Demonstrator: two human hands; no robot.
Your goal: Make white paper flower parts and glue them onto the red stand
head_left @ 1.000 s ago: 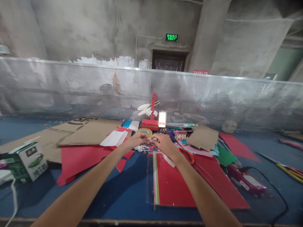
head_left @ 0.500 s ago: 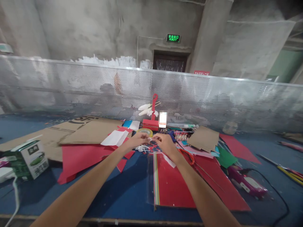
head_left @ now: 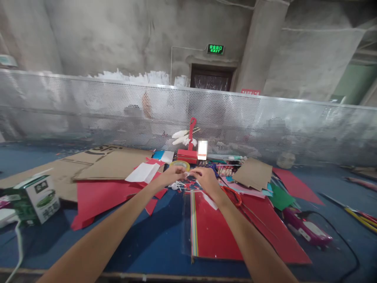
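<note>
Both my arms reach out over a blue table (head_left: pixel 153 243). My left hand (head_left: pixel 171 175) and my right hand (head_left: pixel 206 177) meet above the clutter, fingertips pinched together on a small white scrap (head_left: pixel 187 173) held between them. Just below the hands lie small white bits (head_left: pixel 176 184) on the table. A yellow tape roll (head_left: pixel 180 164) sits right behind the left hand. Red-handled scissors (head_left: pixel 233 193) lie beside my right wrist, on a pack of red paper (head_left: pixel 215 232).
Cardboard sheets (head_left: pixel 112 163) and red paper (head_left: pixel 100 196) spread to the left, with a green-and-white carton (head_left: pixel 32 200) near the edge. A purple glue gun (head_left: pixel 306 228) with a black cord lies right. A red stand (head_left: pixel 188 151) and a perforated metal screen (head_left: pixel 265 122) are behind.
Little has changed. Both hands stay pinched together on the small white scrap, shifting only slightly; the view has drifted a bit.
</note>
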